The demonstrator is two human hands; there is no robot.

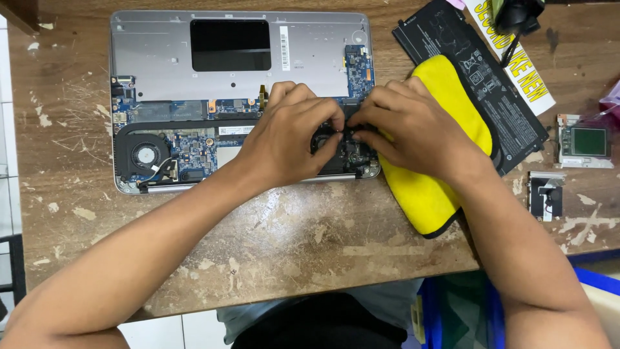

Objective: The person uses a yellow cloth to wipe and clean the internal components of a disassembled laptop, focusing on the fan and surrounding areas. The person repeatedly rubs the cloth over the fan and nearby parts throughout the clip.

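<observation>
Fingers of both hands meet over the right-hand fan of an opened laptop, curled and pinched close together on the small dark part between them; whether they actually grip anything there cannot be told, since the knuckles hide the tips. Left hand comes in from the lower left, its forearm crossing the front edge of the worktop, while the right hand reaches in from the lower right, its wrist resting on a folded yellow cloth. Laptop lies bottom-up near the back edge of the worktop (its cover is off), showing a blue circuit board, a second fan toward its left side and a bare silver tray with a dark rectangular opening. A flat black battery pack lies slanted at the back right corner, partly under the cloth. Past it, toward the right edge, sit a small green-screened board and, nearer the front, a small metal bracket. Worktop itself is worn brown wood, its finish chipped and flaking in pale patches.
</observation>
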